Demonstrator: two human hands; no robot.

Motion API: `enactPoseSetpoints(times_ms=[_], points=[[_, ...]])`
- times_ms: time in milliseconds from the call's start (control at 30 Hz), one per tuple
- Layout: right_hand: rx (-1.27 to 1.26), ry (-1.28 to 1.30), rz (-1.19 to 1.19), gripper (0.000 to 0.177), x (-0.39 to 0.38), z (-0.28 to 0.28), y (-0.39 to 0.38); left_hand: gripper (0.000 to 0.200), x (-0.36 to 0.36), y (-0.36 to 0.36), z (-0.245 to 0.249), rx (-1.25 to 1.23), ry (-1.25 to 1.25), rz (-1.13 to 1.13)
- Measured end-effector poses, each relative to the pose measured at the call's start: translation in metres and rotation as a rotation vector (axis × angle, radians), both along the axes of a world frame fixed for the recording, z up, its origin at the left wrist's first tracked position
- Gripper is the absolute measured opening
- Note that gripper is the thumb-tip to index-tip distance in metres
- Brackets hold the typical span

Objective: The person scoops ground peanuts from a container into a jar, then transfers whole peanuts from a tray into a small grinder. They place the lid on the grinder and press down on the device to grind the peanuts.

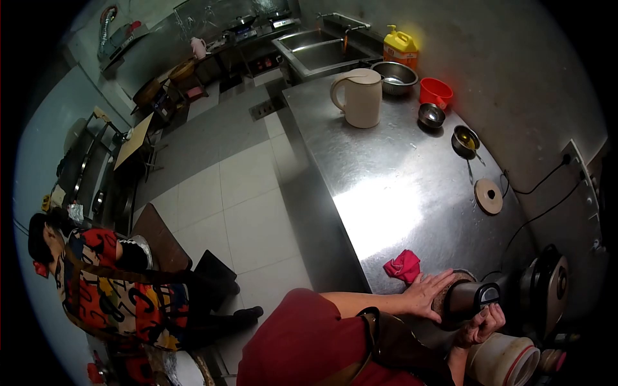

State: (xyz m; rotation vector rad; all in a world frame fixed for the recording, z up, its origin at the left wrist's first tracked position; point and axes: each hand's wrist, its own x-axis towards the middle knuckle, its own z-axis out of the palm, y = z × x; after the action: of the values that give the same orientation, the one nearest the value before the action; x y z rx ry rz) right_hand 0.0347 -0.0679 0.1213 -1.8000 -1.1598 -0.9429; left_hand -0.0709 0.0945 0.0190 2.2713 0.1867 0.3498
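My left hand lies with fingers spread on the edge of a brown, speckled round vessel. Over that vessel sits a silver, rounded appliance with a black handle-like top. My right hand is closed just below the black part, its fingers curled; what they pinch, if anything, is hidden. A crumpled pink-red cloth lies on the steel table beside my left hand. Below my right hand stands a whitish plastic tub.
At right is a rice cooker near wall cords. Along the table are a round lid, metal bowls, a red dipper, a beige jug and a yellow jerrycan. Another person sits at left.
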Motion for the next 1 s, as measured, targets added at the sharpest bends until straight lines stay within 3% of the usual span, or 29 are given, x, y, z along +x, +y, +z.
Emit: enactPoseSetpoints(times_ms=[333, 433, 533, 633, 1000], points=[[0.014, 0.015, -0.004, 0.008, 0.001, -0.004, -0.003, 0.138, 0.002, -0.003, -0.001, -0.021, -0.004, -0.007], [-0.081, 0.07, -0.02, 0.009, -0.005, 0.012, -0.005, 0.137, 0.002, -0.003, -0.001, -0.026, 0.01, -0.011], [-0.02, 0.111, 0.043, 0.011, -0.007, 0.026, -0.004, 0.137, 0.002, -0.003, -0.003, -0.006, -0.006, -0.003], [-0.131, -0.022, 0.044, 0.013, 0.0, 0.013, -0.007, 0.136, 0.002, -0.003, -0.005, -0.015, -0.01, -0.004], [-0.03, -0.069, -0.007, 0.018, 0.004, -0.008, -0.002, 0.134, 0.002, -0.003, 0.002, -0.024, 0.018, 0.009]])
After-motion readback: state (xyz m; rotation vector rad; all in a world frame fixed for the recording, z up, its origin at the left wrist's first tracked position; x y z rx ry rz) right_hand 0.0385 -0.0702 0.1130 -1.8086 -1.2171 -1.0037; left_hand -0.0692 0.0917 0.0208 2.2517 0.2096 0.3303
